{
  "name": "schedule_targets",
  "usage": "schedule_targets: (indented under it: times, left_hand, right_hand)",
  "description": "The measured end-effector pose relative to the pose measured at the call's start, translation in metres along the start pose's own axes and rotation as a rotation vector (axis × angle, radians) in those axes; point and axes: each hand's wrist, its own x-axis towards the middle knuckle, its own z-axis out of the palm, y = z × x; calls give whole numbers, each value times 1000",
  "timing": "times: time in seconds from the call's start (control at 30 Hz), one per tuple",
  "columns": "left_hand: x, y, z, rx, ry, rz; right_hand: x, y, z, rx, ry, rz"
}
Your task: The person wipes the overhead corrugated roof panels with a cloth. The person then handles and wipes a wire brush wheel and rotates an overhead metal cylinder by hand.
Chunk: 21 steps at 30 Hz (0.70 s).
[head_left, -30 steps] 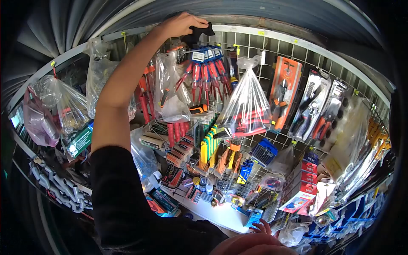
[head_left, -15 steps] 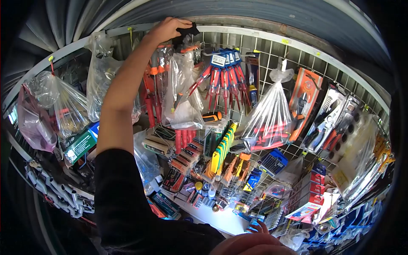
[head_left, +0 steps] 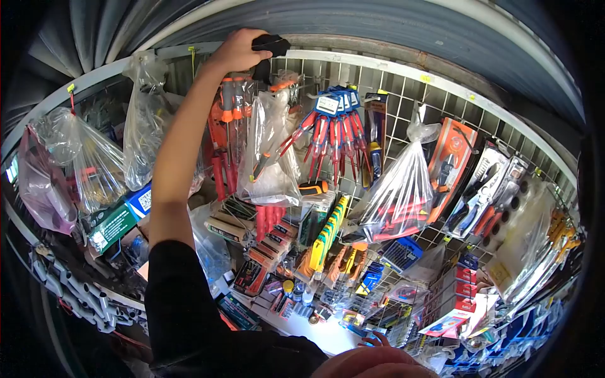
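My left hand (head_left: 242, 51) is raised at the top of the rack, closed on a black cloth (head_left: 271, 46) that lies over the white top rail (head_left: 343, 58) and hangs partly below it. Under this hand hang orange-handled tools (head_left: 234, 97) and a clear plastic bag (head_left: 272, 142). Red screwdrivers on blue cards (head_left: 337, 104) are to its right. Low in the view, the fingers of my right hand (head_left: 376, 340) show near small packaged goods, slightly apart, with nothing visible in them. The rest of that hand is hard to make out.
Tied plastic bags (head_left: 97, 164) hang at the left, above grey metal parts (head_left: 82, 293). A tied clear bag (head_left: 406, 183), carded pliers (head_left: 450, 164) and red boxes (head_left: 463, 296) hang on the wire grid at the right. Small goods crowd a white shelf (head_left: 321, 337) below.
My left hand and the cloth have moved left along the rail, away from above the red screwdrivers. More cloth now hangs below the rail. The camera view has shifted slightly.
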Motion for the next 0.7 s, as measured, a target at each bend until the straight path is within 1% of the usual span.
schedule_targets:
  times: [0.03, 0.07, 0.13, 0.2, 0.27, 0.3, 0.37, 0.43, 0.5, 0.57, 0.6, 0.63, 0.67, 0.7]
  left_hand:
    - [-8, 13, -4, -98, 85, -69]
    - [-13, 20, -3, -97, 90, -65]
    - [-25, 36, 1, -565, 135, -331]
    - [-31, 66, 8, -1044, 184, -427]
    - [-16, 109, 17, -1028, 191, -424]
    - [-8, 128, 23, -1014, 203, -425]
    - [16, 161, 39, -1089, 19, -293]
    - [31, 219, 39, -914, -66, -235]
    - [41, 270, 41, -836, -162, 10]
    - [34, 318, 31, -678, -123, 345]
    - [34, 334, 37, -608, -51, 502]
    - [33, 348, 41, -533, 18, 657]
    - [26, 361, 47, -488, 19, 607]
    - [23, 368, 49, -522, -22, 575]
  right_hand:
    - [0, 0, -2, 6, 9, 0]
    - [0, -1, -5, 6, 14, -5]
    - [-2, -2, -10, 26, 27, -4]
    - [-6, -2, -8, 21, 54, -12]
    - [-9, -10, 11, -111, 99, -44]
    - [-11, -14, 16, -250, 145, -74]
    - [-10, -16, 11, -210, 151, -103]
    - [-9, -31, 20, -190, 242, 13]
    - [-14, -36, 25, -138, 244, -14]
    - [-23, -57, 40, -225, 247, -26]
    - [-27, -58, 37, -156, 226, -33]
    - [-31, -65, 39, -143, 264, -8]
    - [-33, -70, 42, -142, 265, 0]
    - [-36, -75, 44, -169, 292, 19]
